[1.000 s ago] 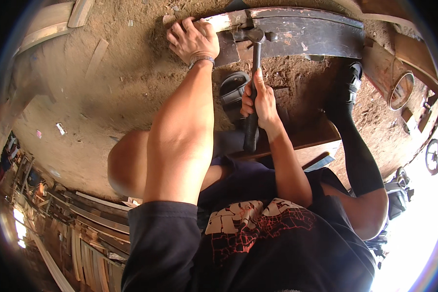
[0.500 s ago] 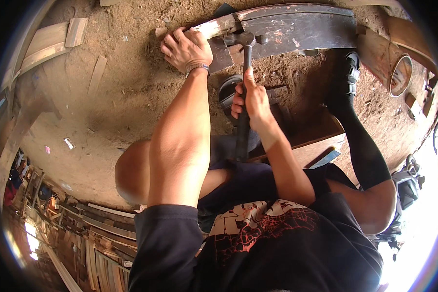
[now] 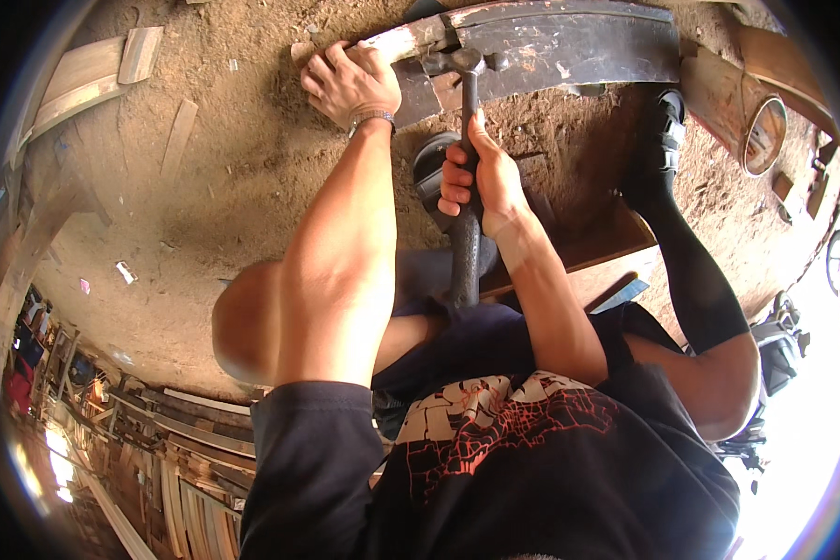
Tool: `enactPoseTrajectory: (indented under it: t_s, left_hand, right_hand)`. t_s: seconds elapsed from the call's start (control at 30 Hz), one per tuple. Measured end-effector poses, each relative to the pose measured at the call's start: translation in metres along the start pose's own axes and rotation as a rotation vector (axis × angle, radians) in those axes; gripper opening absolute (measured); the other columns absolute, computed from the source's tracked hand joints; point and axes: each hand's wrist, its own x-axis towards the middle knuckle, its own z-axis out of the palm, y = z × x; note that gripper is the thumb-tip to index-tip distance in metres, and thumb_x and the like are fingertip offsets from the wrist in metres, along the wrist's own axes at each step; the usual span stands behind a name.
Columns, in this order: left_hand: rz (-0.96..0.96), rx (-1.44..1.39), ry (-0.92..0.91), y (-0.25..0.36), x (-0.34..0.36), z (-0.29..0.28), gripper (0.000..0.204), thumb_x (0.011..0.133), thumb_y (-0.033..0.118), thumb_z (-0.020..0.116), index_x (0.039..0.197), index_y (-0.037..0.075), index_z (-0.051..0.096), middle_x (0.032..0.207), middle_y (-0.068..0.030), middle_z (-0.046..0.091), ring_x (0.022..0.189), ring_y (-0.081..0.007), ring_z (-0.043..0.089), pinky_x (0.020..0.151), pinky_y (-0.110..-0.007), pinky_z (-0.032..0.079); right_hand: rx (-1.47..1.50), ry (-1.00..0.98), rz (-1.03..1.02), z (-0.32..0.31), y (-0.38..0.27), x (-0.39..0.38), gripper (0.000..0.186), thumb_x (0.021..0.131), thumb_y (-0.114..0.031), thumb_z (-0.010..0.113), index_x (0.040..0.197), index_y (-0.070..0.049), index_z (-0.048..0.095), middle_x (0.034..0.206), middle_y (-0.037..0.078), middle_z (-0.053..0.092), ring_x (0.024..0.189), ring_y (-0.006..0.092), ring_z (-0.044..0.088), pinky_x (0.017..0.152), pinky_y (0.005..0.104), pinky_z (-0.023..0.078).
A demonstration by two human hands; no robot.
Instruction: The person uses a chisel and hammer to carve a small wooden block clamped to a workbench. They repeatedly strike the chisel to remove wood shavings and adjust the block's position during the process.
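Note:
My left hand is closed over the left end of a dark, curved wooden piece, whose paint is worn and chipped. The piece lies on the dirt ground at the far side, with a pale scraped strip along its top by my fingers. In my right hand is a hammer, gripped partway up its dark handle, with the thumb laid along the shaft. The hammer's metal head is over the piece's left part, right of my left hand; whether they touch I cannot tell. The textured lower handle points toward my lap.
A wooden box sits between my legs, with a blue-bladed tool beside it. To the right lies a cylindrical container. Loose boards lie far left, and stacked timber is near left. My shoe is near the curved piece.
The whole view has shifted slightly, so the scene sits a little higher and further left. My hands keep the same grips, and the hammer has barely moved against the curved piece.

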Motion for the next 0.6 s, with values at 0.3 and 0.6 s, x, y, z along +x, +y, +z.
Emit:
enactPoseTrajectory:
  t_s: [0.3, 0.6]
  left_hand:
    - [-0.014, 0.018, -0.012, 0.001, 0.000, 0.003, 0.044, 0.098, 0.051, 0.047, 0.123, 0.017, 0.060, 0.136, -0.0150, 0.051, 0.134, -0.0371, 0.041, 0.108, -0.057, 0.039]
    - [-0.014, 0.012, -0.006, 0.004, -0.001, 0.000, 0.044, 0.098, 0.050, 0.048, 0.121, 0.014, 0.060, 0.134, -0.0149, 0.051, 0.134, -0.0376, 0.041, 0.108, -0.058, 0.039]
  right_hand:
    - [-0.242, 0.160, -0.190, -0.026, 0.014, 0.021, 0.055, 0.104, -0.061, 0.051, 0.083, -0.010, 0.053, 0.063, 0.003, 0.048, 0.050, 0.0149, 0.045, 0.046, 0.0316, 0.038]
    - [-0.618, 0.323, -0.474, -0.034, 0.037, 0.051, 0.064, 0.109, -0.057, 0.039, 0.076, -0.004, 0.055, 0.058, 0.001, 0.052, 0.050, 0.0125, 0.051, 0.049, 0.0309, 0.043]
